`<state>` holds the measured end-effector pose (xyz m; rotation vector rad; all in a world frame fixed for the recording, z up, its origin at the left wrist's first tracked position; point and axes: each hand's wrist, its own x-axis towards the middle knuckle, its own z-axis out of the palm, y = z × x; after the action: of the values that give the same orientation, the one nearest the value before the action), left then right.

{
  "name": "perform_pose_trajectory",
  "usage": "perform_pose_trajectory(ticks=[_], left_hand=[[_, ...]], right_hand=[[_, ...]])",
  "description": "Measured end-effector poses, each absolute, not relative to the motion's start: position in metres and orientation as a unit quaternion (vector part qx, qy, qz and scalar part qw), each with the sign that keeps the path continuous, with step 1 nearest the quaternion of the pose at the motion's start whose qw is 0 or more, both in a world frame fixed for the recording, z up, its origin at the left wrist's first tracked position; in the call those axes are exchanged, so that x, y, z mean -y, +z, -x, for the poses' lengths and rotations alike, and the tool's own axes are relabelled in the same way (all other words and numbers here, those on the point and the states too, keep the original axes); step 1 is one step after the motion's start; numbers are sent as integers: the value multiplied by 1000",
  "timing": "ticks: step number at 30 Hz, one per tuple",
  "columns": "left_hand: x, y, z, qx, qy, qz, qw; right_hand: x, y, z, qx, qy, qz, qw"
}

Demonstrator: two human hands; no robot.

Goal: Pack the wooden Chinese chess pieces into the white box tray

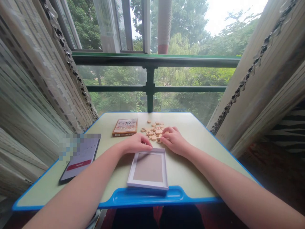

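Round wooden Chinese chess pieces (pixel 150 133), some marked with characters, lie in a loose pile on the pale green table. My right hand (pixel 175 141) reaches in from the pile's right side, fingers curled at its edge. Its fingertips touch a piece (pixel 159 140) at the near right of the pile. A shallow white open box half (pixel 149 167) lies in front of me, with nothing in it. At its far edge is my left hand (pixel 136 143), with fingers bent and pressed together; whatever is between the fingertips is hidden.
A printed brown box (pixel 125 126) lies left of the pile. A phone (pixel 82 159), partly blurred out, rests at the table's left side. A blue ledge (pixel 147 196) edges the table's front. Behind stand a green railing (pixel 150 76) and a window, with curtains on both sides.
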<state>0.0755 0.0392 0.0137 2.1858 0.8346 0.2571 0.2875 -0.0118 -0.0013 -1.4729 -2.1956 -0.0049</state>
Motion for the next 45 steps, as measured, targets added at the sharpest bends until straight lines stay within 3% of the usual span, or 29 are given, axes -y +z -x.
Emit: perform_pose_trajectory(ticks=[15,40,45], left_hand=[[-40,14,-75,-315,101,-861,386],[-42,13,-71,-311,98,-861,390],[-40,16,-72,-318,93,-855,399]], right_hand=[[14,-2,-288,822,-29,512,249],[22,18,-289,880,24,441,175],[19,16,-288,864,6,463,199]])
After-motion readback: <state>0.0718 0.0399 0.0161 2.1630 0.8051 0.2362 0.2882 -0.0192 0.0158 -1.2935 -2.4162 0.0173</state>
